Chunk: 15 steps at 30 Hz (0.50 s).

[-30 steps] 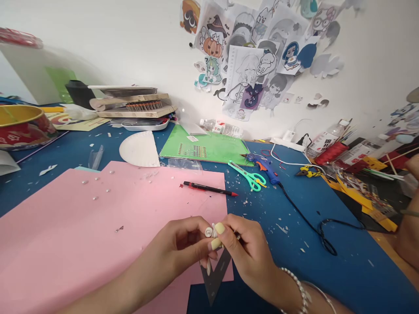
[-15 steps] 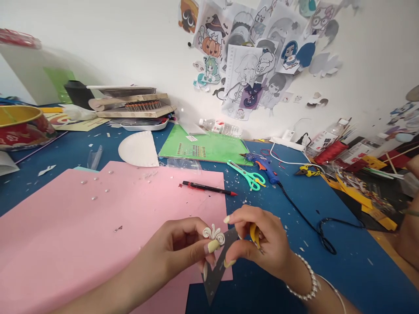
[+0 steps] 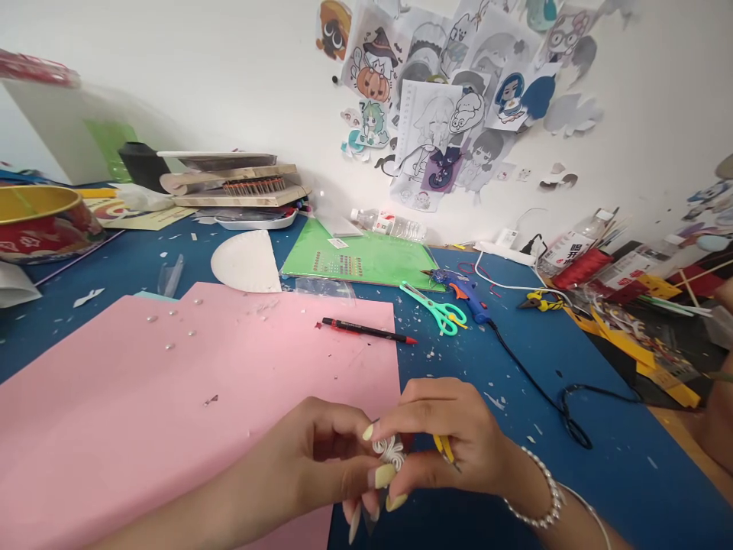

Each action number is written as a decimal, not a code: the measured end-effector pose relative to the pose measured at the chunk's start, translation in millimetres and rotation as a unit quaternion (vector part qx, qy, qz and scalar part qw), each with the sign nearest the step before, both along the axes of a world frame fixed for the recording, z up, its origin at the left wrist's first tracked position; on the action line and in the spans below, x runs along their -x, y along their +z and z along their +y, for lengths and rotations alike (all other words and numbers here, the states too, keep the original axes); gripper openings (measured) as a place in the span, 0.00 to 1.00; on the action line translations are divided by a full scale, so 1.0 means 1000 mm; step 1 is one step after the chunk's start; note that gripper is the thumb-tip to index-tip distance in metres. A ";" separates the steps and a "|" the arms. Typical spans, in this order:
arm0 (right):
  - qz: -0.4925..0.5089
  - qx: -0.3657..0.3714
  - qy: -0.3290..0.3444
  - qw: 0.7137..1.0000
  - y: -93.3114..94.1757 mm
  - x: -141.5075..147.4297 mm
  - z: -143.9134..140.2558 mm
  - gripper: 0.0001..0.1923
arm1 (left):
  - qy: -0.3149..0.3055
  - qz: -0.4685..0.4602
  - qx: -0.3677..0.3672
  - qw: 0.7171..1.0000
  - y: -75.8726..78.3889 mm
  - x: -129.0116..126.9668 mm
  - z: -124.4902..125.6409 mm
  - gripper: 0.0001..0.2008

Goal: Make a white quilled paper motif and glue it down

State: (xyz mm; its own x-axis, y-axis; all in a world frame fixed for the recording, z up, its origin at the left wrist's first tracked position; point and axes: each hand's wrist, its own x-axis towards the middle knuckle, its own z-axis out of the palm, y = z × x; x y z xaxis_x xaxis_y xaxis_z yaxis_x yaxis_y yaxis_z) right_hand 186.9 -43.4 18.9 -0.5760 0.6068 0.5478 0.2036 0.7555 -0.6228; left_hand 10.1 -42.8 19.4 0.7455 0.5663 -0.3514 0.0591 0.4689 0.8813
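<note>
At the near edge of the pink sheet point(image 3: 172, 397), both hands' fingers point(image 3: 378, 475) pinch a small white coiled piece point(image 3: 390, 451), left hand point(image 3: 321, 458) steadying, right hand point(image 3: 452, 443) also gripping a yellow tool point(image 3: 443, 447); beyond the sheet lie pencil point(image 3: 366, 331) and scissors point(image 3: 438, 307) on the blue worktop point(image 3: 573, 473).

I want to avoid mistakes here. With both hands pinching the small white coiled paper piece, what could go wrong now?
1. The white coiled paper piece is pinched between the left hand and the right hand; too much pressure might flatten its loops.
2. The right hand also holds a yellow tool, which might poke the coil.
3. If dropped, it may get lost among the white scraps.
</note>
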 end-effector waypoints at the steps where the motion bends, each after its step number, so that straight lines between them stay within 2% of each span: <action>1: 0.005 0.006 -0.001 1.000 0.001 0.000 0.000 0.17 | 0.004 -0.008 0.005 1.000 0.000 0.000 0.000 0.06; 4: 0.017 0.022 -0.011 1.000 0.005 0.000 -0.001 0.16 | 0.017 -0.026 0.008 0.999 0.000 0.001 0.001 0.05; 11: 0.018 0.013 -0.025 0.999 0.007 -0.003 0.000 0.14 | 0.010 -0.021 -0.046 0.999 0.006 0.004 0.000 0.08; 15: 0.015 0.019 -0.030 0.999 0.006 -0.004 0.001 0.14 | 0.008 0.030 -0.137 0.990 0.014 0.004 0.000 0.05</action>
